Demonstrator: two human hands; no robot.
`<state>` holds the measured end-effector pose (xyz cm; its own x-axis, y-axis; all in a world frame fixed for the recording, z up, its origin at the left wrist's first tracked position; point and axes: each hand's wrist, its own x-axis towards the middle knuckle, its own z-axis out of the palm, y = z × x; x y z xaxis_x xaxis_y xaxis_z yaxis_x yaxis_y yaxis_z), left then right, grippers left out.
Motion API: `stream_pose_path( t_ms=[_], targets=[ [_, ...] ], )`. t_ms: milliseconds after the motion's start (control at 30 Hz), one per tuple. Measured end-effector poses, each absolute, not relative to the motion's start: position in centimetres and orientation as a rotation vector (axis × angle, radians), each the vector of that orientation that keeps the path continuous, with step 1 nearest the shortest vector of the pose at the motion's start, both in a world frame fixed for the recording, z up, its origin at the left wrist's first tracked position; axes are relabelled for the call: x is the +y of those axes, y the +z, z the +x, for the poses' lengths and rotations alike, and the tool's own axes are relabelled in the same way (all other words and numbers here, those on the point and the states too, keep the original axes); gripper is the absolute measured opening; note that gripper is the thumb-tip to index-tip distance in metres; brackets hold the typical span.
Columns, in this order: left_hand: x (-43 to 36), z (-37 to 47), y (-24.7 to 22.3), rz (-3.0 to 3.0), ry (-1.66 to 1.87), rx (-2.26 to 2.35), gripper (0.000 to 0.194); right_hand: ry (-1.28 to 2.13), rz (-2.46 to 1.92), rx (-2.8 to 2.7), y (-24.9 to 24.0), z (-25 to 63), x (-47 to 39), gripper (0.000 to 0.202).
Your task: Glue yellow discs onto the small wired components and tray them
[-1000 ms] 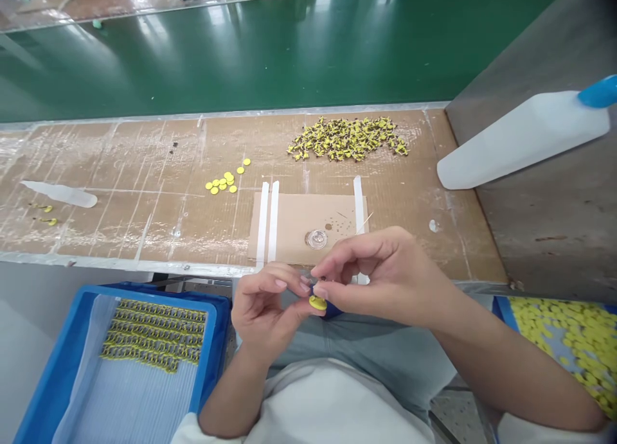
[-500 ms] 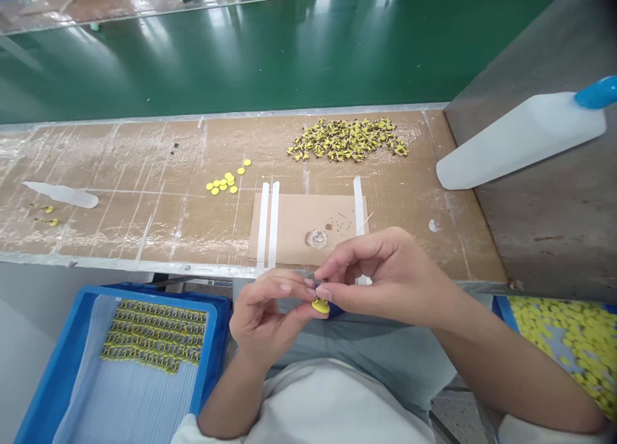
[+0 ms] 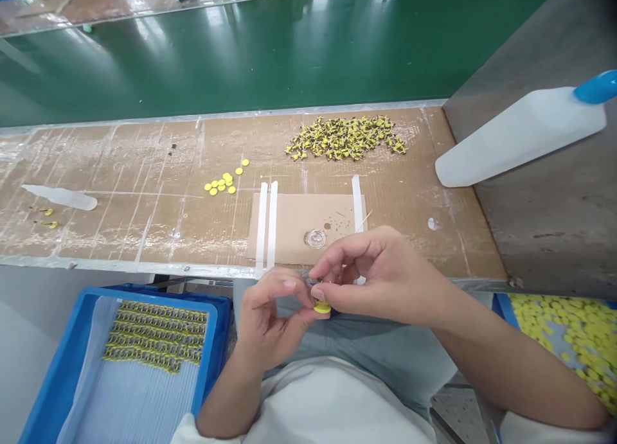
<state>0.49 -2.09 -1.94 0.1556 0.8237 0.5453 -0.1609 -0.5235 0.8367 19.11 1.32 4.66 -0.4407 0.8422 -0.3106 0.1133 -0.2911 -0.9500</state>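
My left hand [image 3: 274, 315] pinches a small yellow disc [image 3: 322, 308] between thumb and index finger, just in front of the bench edge. Against it, my right hand [image 3: 371, 277] has its thumb and fingertips closed on a tiny dark-and-yellow figure piece that stands on the disc, mostly covered by the fingers. A thin stick [image 3: 363, 221] shows just beyond my right hand, over the cardboard. On the cardboard sheet [image 3: 294, 216], held by white tape strips, sits a small clear glass dish [image 3: 316, 238] beside brown specks.
A heap of small yellow-and-dark pieces [image 3: 344, 139] lies at the back, with several loose yellow discs [image 3: 222, 183] left of it. A white bottle [image 3: 520, 139] leans at the right. Blue trays hold rows of finished-looking pieces [image 3: 154, 331] and yellow discs [image 3: 573, 341].
My left index finger has curled and shifted slightly, and the disc sits flatter. Both hands stay together at the same place; the view has moved a little.
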Motion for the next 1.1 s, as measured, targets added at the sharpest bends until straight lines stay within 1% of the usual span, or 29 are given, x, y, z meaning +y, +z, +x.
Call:
stream_pose_path(
  t_ms=[200, 500, 700, 900, 1100],
  targets=[
    [-2.32, 0.42, -2.04, 1.627, 1.45, 0.687, 0.07, 1.825, -1.209, -1.396, 4.56, 18.94, 1.31, 0.012],
    [-2.6, 0.82, -1.89, 1.6, 1.499, 0.732, 0.071, 1.889, -1.206, -1.314, 4.59, 18.74, 1.2, 0.013],
    [-2.54, 0.67, -2.14, 1.615, 1.514, 0.705, 0.068, 1.876, -1.155, -1.348, 4.28, 18.91, 1.12, 0.015],
    [-2.24, 0.28, -1.99, 1.695, 1.549, 0.669, 0.078, 1.804, -1.09, -1.42, 4.31, 19.17, 0.96, 0.015],
    [-2.42, 0.24, -1.82, 1.692, 1.605, 0.753, 0.077, 1.757, -1.112, -1.471, 4.26, 19.42, 0.76, 0.02]
  ],
)
